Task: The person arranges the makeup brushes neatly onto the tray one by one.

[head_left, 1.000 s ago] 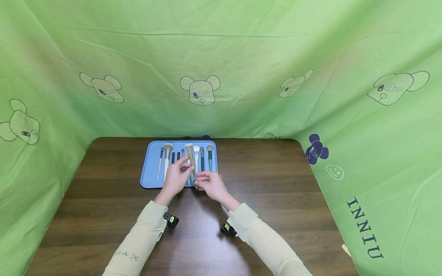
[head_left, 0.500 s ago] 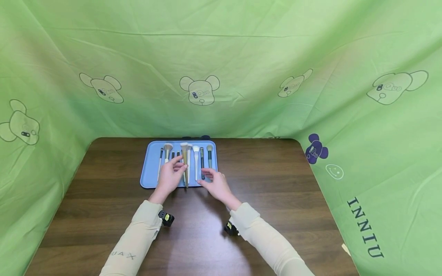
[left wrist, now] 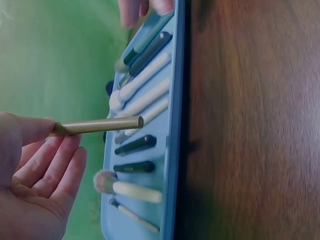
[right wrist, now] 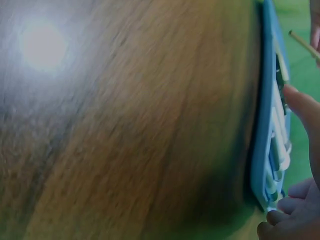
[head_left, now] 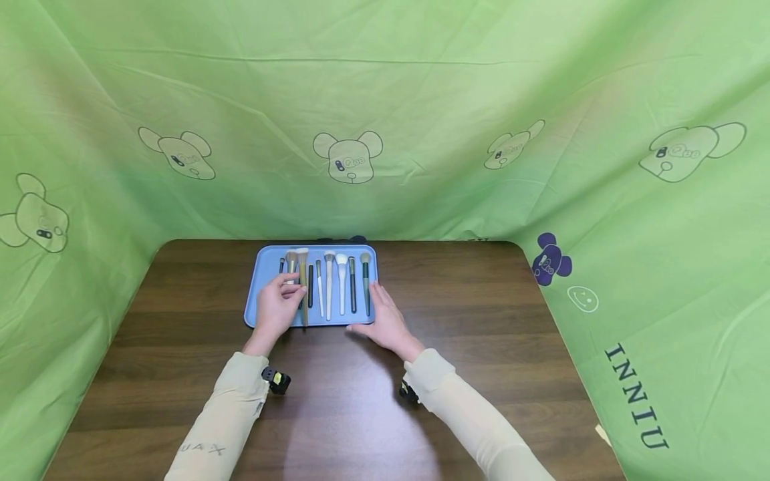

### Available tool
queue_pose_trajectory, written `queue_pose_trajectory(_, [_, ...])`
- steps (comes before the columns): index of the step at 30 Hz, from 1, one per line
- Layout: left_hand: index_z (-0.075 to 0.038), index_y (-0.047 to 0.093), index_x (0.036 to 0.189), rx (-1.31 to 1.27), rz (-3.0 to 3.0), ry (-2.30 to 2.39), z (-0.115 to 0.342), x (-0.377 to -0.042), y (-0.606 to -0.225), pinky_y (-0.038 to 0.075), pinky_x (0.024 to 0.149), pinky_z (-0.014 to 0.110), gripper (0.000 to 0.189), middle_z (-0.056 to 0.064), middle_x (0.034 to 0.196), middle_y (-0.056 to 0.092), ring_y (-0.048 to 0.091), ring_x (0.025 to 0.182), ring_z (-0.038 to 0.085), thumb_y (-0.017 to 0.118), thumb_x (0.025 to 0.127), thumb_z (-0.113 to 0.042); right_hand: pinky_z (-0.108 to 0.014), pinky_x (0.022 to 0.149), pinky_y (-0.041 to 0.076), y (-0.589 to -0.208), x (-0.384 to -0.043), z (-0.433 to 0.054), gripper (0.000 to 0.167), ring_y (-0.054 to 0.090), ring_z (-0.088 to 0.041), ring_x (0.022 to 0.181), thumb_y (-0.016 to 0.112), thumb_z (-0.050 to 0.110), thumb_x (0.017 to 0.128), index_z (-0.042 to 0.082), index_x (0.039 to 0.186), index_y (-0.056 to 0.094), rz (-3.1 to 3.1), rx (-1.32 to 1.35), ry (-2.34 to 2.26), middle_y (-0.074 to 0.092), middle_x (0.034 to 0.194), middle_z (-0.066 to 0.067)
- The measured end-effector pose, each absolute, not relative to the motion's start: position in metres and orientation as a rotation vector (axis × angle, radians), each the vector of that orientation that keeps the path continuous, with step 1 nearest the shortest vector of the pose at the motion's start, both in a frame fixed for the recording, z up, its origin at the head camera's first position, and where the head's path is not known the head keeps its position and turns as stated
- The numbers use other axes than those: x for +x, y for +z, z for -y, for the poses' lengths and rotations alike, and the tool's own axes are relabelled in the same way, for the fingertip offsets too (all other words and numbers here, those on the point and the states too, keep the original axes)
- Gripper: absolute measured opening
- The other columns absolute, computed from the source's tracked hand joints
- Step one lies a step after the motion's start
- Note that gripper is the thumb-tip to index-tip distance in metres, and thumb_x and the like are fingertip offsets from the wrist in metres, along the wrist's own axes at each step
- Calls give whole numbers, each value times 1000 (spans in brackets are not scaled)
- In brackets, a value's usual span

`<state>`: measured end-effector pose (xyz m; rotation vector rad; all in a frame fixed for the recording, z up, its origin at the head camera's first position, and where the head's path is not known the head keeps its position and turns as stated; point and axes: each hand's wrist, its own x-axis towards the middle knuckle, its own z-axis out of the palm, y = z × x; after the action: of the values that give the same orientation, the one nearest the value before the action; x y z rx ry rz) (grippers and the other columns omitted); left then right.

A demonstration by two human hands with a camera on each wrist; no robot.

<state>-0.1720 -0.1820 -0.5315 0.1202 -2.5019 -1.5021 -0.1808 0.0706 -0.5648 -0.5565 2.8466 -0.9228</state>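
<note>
My left hand (head_left: 277,310) pinches a makeup brush with a gold-brown handle (left wrist: 105,125) between thumb and fingers. The brush is held above the blue tray (head_left: 263,274), its pale bristles pointing to the far side. Under it, several makeup brushes lie side by side in the tray, among them a fluffy brush with a white handle (left wrist: 137,191) and short dark-handled ones. At the tray's right edge is my right hand (head_left: 388,325), fingers extended along the rim and thumb spread toward the near edge; firm contact cannot be told. A green-handled brush (head_left: 366,287) lies nearest to it.
The tray stands near the back of a brown wooden table (head_left: 469,321). Green cloth (head_left: 421,200) with bear-head drawings surrounds the table at the back and sides. A small pale piece (head_left: 602,435) lies at the table's right edge.
My left hand has carried the gold-brown brush leftward across the tray. My right hand has let go of that brush's handle end and moved right to the tray's side, its fingers straightening.
</note>
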Motion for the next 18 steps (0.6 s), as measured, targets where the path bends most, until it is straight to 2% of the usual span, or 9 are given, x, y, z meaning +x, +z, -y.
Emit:
queue_pose_trajectory(9, [3, 68, 128, 208, 2519, -1407, 199, -169, -530, 58, 81, 49, 35, 21, 106, 74, 73, 96, 35, 72, 95, -8, -42, 122, 15, -569, -189, -68, 114, 16, -38, 152, 84, 49, 82, -8, 158, 21, -2840, -542, -824, 17, 164, -26])
queue_pose_trajectory(14, [4, 71, 124, 269, 2489, -1345, 211, -171, -531, 58, 81, 48, 33, 20, 102, 75, 74, 92, 34, 75, 93, -8, -41, 122, 15, -571, -191, -66, 114, 15, -37, 152, 83, 49, 83, -8, 158, 20, -2845, -547, -779, 15, 164, -26])
queue_pose_trajectory(16, [4, 72, 122, 291, 2473, -1335, 216, -172, -531, 58, 80, 44, 33, 20, 101, 75, 74, 92, 34, 76, 92, -8, -41, 122, 15, -571, -191, -66, 115, 15, -38, 152, 83, 50, 83, -9, 158, 19, -2843, -548, -773, 14, 164, -27])
queue_pose_trajectory(18, [4, 73, 120, 318, 2459, -1332, 221, -172, -532, 58, 76, 31, 32, 20, 100, 75, 74, 92, 33, 77, 91, -8, -41, 121, 16, -572, -191, -66, 115, 15, -37, 152, 83, 51, 83, -9, 158, 19, -2845, -548, -768, 13, 164, -27])
